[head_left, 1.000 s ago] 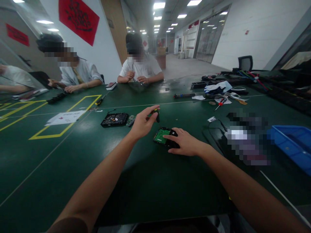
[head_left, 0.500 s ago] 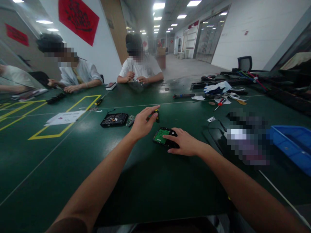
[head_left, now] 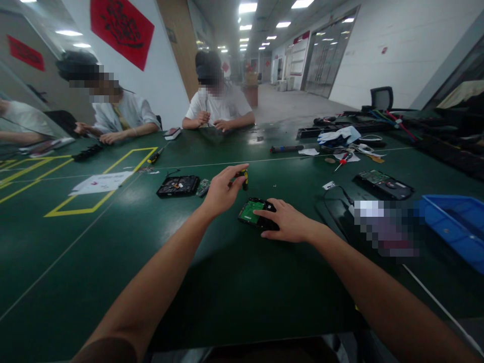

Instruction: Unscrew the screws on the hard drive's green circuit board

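A hard drive [head_left: 251, 212] lies on the table with its green circuit board up. My right hand [head_left: 287, 221] grips its right end, thumb on the near edge and fingers across the top. Just above the drive's far edge, my left hand [head_left: 224, 189] pinches the black-and-yellow handle of a screwdriver [head_left: 245, 179]. The screwdriver stands roughly upright; its shaft and tip are too dark to make out. Left of that hand lie a small loose circuit board [head_left: 203, 188] and a second, dark hard drive [head_left: 177, 186].
Another hard drive [head_left: 384, 184] lies at the right, near a blue bin [head_left: 454, 222]. Loose tools, a red-handled screwdriver [head_left: 344, 159] and cloth [head_left: 339, 136] are spread at the back right. A paper sheet [head_left: 100, 183] lies at the left. Co-workers [head_left: 219, 106] sit across the table.
The screwdriver handle has turned a little in my left fingers, so more yellow shows. My right hand and the hard drive stay put. The co-worker opposite has shifted a hand slightly.
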`<state>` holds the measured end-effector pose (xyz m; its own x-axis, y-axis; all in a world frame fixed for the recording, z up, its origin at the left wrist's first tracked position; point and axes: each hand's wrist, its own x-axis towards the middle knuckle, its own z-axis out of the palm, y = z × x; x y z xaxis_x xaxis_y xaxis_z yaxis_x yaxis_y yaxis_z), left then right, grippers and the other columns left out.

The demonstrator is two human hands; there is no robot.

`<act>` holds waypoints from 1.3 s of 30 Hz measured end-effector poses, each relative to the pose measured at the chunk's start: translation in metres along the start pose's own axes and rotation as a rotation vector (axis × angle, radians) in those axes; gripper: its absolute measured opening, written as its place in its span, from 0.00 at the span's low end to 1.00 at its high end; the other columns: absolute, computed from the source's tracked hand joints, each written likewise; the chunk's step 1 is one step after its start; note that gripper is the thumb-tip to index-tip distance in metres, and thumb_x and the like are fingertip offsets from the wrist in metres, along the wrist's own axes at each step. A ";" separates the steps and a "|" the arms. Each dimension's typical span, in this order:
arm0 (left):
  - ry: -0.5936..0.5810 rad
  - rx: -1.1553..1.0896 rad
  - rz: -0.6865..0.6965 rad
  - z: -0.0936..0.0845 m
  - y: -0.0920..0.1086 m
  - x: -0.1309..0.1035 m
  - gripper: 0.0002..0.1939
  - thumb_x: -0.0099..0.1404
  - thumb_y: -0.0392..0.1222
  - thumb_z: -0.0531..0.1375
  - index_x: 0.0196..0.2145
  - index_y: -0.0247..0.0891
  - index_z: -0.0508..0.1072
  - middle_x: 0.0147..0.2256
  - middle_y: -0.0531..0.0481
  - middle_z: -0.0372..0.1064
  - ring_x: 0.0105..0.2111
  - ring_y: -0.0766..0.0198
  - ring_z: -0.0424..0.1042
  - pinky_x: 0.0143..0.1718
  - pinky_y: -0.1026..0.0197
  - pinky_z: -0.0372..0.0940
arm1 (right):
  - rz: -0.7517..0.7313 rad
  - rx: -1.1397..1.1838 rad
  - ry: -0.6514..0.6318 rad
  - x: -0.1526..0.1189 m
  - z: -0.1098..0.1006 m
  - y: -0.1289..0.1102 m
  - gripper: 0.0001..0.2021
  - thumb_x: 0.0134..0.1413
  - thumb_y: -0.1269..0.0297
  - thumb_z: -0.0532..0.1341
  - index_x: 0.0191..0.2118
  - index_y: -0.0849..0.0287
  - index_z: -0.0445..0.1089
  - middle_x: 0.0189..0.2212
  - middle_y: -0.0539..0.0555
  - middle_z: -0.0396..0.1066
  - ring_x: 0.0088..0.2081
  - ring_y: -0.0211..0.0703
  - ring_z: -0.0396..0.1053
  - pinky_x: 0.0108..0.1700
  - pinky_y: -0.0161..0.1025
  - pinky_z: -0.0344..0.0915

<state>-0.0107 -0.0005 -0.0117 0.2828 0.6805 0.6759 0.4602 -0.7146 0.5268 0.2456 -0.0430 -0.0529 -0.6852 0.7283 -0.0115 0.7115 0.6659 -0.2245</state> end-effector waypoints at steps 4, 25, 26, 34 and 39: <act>-0.006 -0.031 -0.017 -0.001 -0.001 0.000 0.19 0.74 0.38 0.56 0.61 0.41 0.71 0.53 0.42 0.74 0.44 0.61 0.76 0.38 0.60 0.75 | 0.005 0.007 -0.004 0.000 0.001 0.001 0.39 0.60 0.34 0.60 0.73 0.40 0.55 0.71 0.62 0.49 0.67 0.72 0.52 0.64 0.67 0.54; -0.068 -0.093 -0.023 -0.002 -0.005 -0.001 0.20 0.75 0.39 0.55 0.62 0.43 0.71 0.54 0.44 0.73 0.38 0.64 0.76 0.38 0.60 0.76 | -0.002 -0.011 0.008 0.000 -0.001 -0.001 0.39 0.60 0.33 0.60 0.72 0.40 0.55 0.69 0.63 0.51 0.66 0.71 0.55 0.63 0.66 0.56; -0.084 -0.107 -0.024 -0.002 -0.005 -0.001 0.20 0.75 0.39 0.55 0.63 0.44 0.70 0.55 0.44 0.73 0.35 0.66 0.75 0.35 0.61 0.76 | -0.007 -0.012 0.011 -0.001 -0.001 -0.001 0.39 0.60 0.33 0.60 0.72 0.40 0.56 0.69 0.63 0.51 0.65 0.71 0.55 0.63 0.66 0.56; 0.035 0.049 0.001 -0.005 0.003 0.002 0.18 0.70 0.41 0.64 0.56 0.44 0.76 0.46 0.46 0.75 0.40 0.62 0.75 0.28 0.67 0.71 | -0.003 -0.002 -0.001 -0.001 -0.002 0.000 0.39 0.60 0.32 0.60 0.72 0.40 0.55 0.69 0.62 0.50 0.66 0.71 0.54 0.63 0.66 0.56; -0.050 0.048 0.042 -0.005 0.011 0.001 0.21 0.74 0.38 0.57 0.63 0.44 0.70 0.53 0.44 0.73 0.44 0.62 0.74 0.31 0.65 0.72 | -0.014 -0.007 0.001 -0.002 -0.003 -0.001 0.39 0.60 0.36 0.61 0.73 0.42 0.55 0.70 0.62 0.50 0.67 0.71 0.53 0.64 0.66 0.54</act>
<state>-0.0095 -0.0084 -0.0029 0.3443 0.6580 0.6697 0.4867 -0.7350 0.4720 0.2467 -0.0444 -0.0495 -0.6951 0.7189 -0.0075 0.7028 0.6772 -0.2181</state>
